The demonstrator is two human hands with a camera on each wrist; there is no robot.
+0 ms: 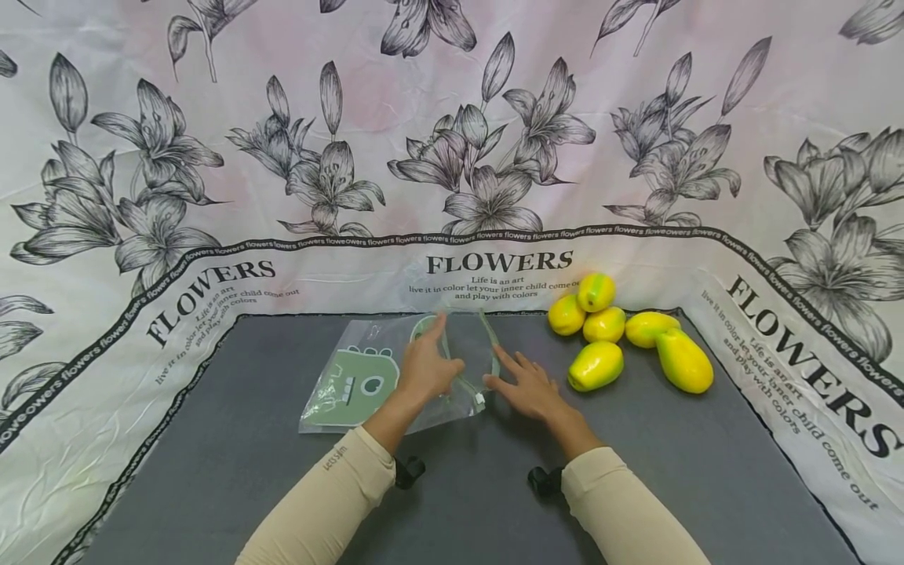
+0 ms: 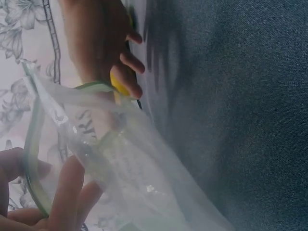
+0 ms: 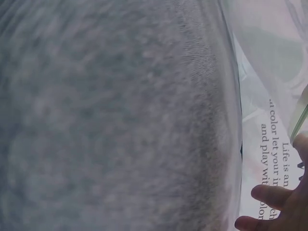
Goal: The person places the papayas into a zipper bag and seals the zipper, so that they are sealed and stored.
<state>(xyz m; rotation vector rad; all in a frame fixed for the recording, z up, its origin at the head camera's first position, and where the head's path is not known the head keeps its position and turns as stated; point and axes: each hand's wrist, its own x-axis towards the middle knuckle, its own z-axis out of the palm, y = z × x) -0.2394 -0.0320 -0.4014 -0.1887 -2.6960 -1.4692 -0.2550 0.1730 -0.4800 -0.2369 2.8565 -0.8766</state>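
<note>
A clear zip bag [image 1: 424,408] with a pale green cartoon print lies slanted at the middle of the table, its mouth spread toward the right. My left hand [image 1: 427,365] holds the bag by its mouth. In the left wrist view, the green zip strip [image 2: 32,168] passes between the left fingers [image 2: 67,190]. On the other side of the mouth is my right hand [image 1: 526,384], fingers spread and fairly straight. One right fingertip [image 3: 301,144] touches the strip there. A slider shows at the mouth's near corner, below the right thumb.
Several yellow-green fruits, seemingly mangoes [image 1: 596,366] and a papaya [image 1: 685,361], are grouped at the back right of the grey table [image 1: 233,471]. One fruit rests on top of others. Behind the table hangs a white flower-print cloth [image 1: 339,271].
</note>
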